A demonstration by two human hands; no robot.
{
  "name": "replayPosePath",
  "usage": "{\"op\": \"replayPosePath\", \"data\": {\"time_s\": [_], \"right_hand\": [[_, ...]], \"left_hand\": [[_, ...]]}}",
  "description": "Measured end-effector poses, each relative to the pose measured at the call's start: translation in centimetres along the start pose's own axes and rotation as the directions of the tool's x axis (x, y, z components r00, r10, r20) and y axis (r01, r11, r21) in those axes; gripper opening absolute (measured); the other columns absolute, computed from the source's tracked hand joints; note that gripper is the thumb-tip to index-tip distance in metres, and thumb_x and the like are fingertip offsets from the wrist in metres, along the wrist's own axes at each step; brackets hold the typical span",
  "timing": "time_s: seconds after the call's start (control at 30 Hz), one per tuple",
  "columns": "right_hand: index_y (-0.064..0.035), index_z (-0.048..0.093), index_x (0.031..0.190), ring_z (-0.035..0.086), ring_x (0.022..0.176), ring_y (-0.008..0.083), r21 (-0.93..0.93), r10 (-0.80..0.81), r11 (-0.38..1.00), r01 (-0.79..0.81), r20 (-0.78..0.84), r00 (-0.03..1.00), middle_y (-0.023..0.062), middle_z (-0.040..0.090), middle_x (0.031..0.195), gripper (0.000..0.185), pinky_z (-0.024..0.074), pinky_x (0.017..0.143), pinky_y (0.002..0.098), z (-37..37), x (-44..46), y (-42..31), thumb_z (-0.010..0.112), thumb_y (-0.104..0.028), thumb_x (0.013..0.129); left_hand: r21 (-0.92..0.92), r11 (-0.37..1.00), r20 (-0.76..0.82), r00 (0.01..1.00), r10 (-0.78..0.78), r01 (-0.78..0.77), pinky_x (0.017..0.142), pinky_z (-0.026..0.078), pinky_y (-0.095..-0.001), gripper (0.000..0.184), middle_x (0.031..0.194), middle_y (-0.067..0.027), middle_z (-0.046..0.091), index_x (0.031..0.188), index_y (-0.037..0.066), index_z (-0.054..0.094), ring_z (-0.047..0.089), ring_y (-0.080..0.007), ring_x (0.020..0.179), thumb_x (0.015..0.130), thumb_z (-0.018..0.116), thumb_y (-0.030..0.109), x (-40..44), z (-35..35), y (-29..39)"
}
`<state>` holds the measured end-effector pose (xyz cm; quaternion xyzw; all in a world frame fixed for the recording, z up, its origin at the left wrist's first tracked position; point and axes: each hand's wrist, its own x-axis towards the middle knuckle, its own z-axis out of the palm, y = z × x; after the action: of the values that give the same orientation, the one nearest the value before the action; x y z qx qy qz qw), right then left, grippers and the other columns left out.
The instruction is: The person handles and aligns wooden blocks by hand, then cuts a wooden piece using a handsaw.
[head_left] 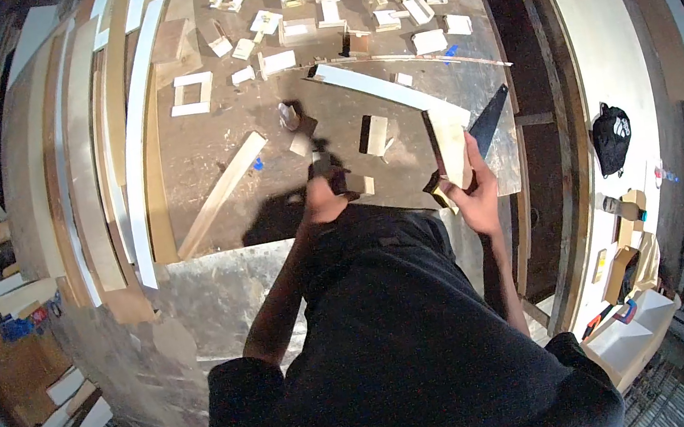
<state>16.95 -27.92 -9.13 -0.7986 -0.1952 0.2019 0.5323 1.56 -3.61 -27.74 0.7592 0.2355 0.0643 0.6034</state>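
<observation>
My right hand (pixel 480 198) is closed round a short pale wooden board (pixel 449 144), which stands tilted at the front right of the workbench. Behind that board a black saw blade (pixel 490 119) points to the upper right. A black and yellow thing (pixel 437 190) shows by my right thumb; its kind is unclear. My left hand (pixel 325 201) is closed near the bench's front edge, with a dark object (pixel 321 166) sticking out beyond the fingers, too shadowed to name. Beside it lies a small wood block (pixel 361 185). Another block (pixel 376 135) rests between my hands.
Several small wooden frames and blocks (pixel 328 11) cover the far side of the bench (pixel 242 96). A long white strip (pixel 377 86) lies behind the board. Long boards (pixel 142 145) are laid along the left. On the right, a pale panel (pixel 609 27) carries a black bag (pixel 612 139).
</observation>
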Motion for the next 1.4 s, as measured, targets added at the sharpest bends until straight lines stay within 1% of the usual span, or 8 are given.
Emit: {"op": "replayPosePath", "data": {"time_s": [0.07,0.13,0.27,0.4,0.53,0.73,0.9,1.4], "right_hand": [[0.0058,0.028,0.154,0.044,0.136,0.0216,0.107,0.051,0.993,-0.055,0.041,0.998,0.0202,0.046,0.150,0.091,0.0338,0.114,0.0348,0.7,-0.2,0.1,0.071,-0.002,0.074],[0.0034,0.030,0.154,0.050,0.129,0.0197,0.118,0.005,0.993,-0.005,-0.001,1.000,0.0138,0.050,0.146,0.089,0.0383,0.109,0.0344,1.4,-0.7,0.0,0.072,-0.016,0.078],[0.0058,0.027,0.154,0.050,0.130,0.0211,0.112,0.031,0.993,-0.031,-0.004,1.000,0.0167,0.050,0.145,0.088,0.0384,0.110,0.0343,0.8,-2.0,2.2,0.069,0.003,0.077],[0.0040,0.029,0.154,0.056,0.122,0.0193,0.258,0.147,0.957,-0.131,-0.040,0.988,0.0138,0.056,0.138,0.086,0.0427,0.106,0.0337,0.5,-2.3,0.6,0.069,0.000,0.078],[0.0028,0.031,0.154,0.058,0.119,0.0181,0.166,0.086,0.984,-0.067,-0.104,0.991,0.0124,0.058,0.134,0.085,0.0449,0.104,0.0335,-1.1,-2.3,-0.1,0.069,-0.002,0.078],[0.0046,0.031,0.153,0.053,0.127,0.0194,0.157,0.113,0.983,-0.093,-0.125,0.986,0.0156,0.052,0.144,0.088,0.0427,0.107,0.0343,-1.6,-2.3,-0.3,0.074,-0.004,0.077],[0.0045,0.030,0.153,0.046,0.135,0.0210,0.085,-0.087,0.993,0.086,0.002,0.996,0.0185,0.047,0.149,0.094,0.0344,0.114,0.0357,-0.9,-0.8,-3.4,0.075,-0.003,0.071],[-0.0029,0.039,0.151,0.064,0.118,0.0318,-0.186,-0.322,0.927,0.325,0.046,0.946,0.0212,0.065,0.127,0.107,0.0468,0.102,0.0376,-1.2,0.6,-8.7,0.084,-0.011,0.055]], "left_hand": [[0.008,1.000,0.014,0.999,0.029,-0.030,0.078,0.053,-0.0362,0.034,0.094,-0.0122,0.070,0.106,0.005,0.067,0.069,-0.0260,0.090,0.074,0.077,0.010,0.9,1.8,-3.0],[0.743,0.539,0.072,0.849,0.524,-0.396,0.083,0.052,-0.0397,0.024,0.098,-0.0150,0.068,0.104,0.003,0.067,0.066,-0.0316,0.095,0.082,0.068,0.013,1.9,1.7,-1.8],[0.803,0.507,0.044,0.880,0.473,-0.314,0.101,0.042,-0.0480,0.036,0.123,-0.0265,0.056,0.120,-0.004,0.057,0.053,-0.0422,0.118,0.089,0.055,0.012,2.4,1.8,4.1],[0.720,0.684,0.102,0.993,0.064,-0.118,0.098,0.046,-0.0513,0.071,0.127,-0.0343,0.050,0.132,-0.014,0.044,0.054,-0.0481,0.113,0.078,0.071,0.023,8.9,7.5,4.1],[0.747,0.616,-0.044,0.905,0.423,-0.251,0.092,0.049,-0.0486,0.066,0.117,-0.0313,0.057,0.123,-0.013,0.048,0.057,-0.0452,0.109,0.073,0.073,0.022,9.3,8.2,4.3],[0.170,0.984,-0.008,0.998,0.059,-0.057,0.083,0.052,-0.0477,0.058,0.104,-0.0266,0.065,0.116,-0.002,0.048,0.066,-0.0414,0.095,0.076,0.078,0.029,8.8,4.7,7.4],[-0.062,0.973,0.007,0.974,0.225,-0.224,0.087,0.052,-0.0453,0.071,0.105,-0.0239,0.064,0.126,0.000,0.037,0.066,-0.0379,0.101,0.078,0.081,0.028,4.5,-0.4,18.6],[-0.197,0.942,0.093,0.951,0.295,-0.273,0.091,0.049,-0.0380,0.067,0.120,-0.0143,0.053,0.133,-0.002,0.035,0.060,-0.0214,0.104,0.084,0.076,0.017,-2.3,-3.1,23.5]]}}
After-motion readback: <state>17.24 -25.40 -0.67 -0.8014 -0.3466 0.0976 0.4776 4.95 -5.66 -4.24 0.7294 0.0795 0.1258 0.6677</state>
